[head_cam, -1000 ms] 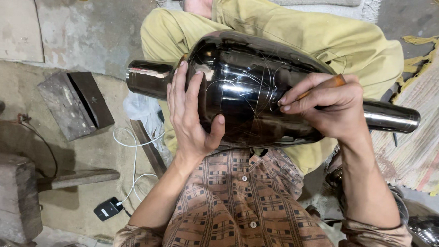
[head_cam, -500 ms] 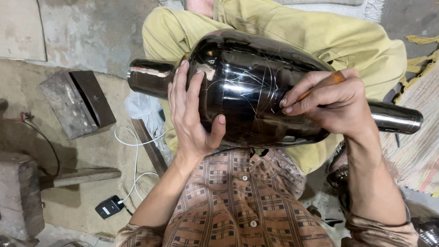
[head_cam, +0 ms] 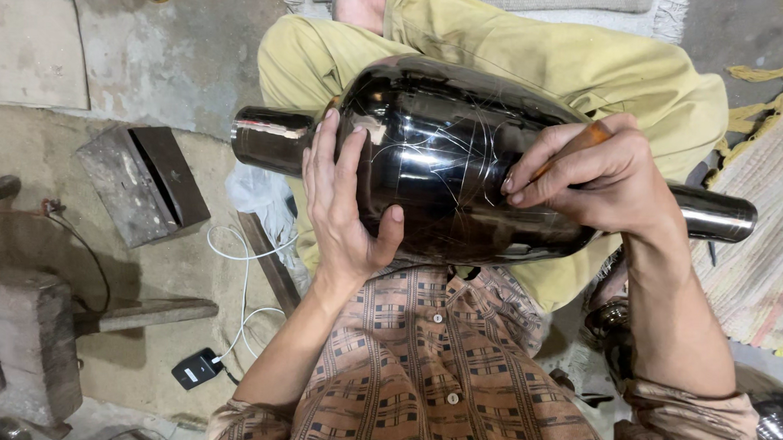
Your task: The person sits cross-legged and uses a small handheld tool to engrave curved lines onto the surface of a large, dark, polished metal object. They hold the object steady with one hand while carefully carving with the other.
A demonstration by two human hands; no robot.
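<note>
A large shiny black metal vase [head_cam: 463, 153] lies sideways across my lap, neck to the left and narrow foot to the right. Fine scratched lines cover its belly. My left hand [head_cam: 344, 205] presses flat against the vase's shoulder, fingers spread upward. My right hand [head_cam: 597, 171] is closed around a thin orange-handled engraving tool [head_cam: 576, 144], its tip touching the vase's belly. My yellow trousers [head_cam: 588, 62] show behind the vase.
A grey metal block [head_cam: 141, 181] sits on the concrete floor at left, with a wooden stick [head_cam: 145, 311], a white cable [head_cam: 246, 276] and a small black charger [head_cam: 197, 368]. A woven striped mat [head_cam: 768, 250] lies at right, and shiny metal pieces [head_cam: 609, 319] sit near my right forearm.
My right hand with the tool has shifted slightly left along the vase's belly. The left hand and the vase have stayed in place.
</note>
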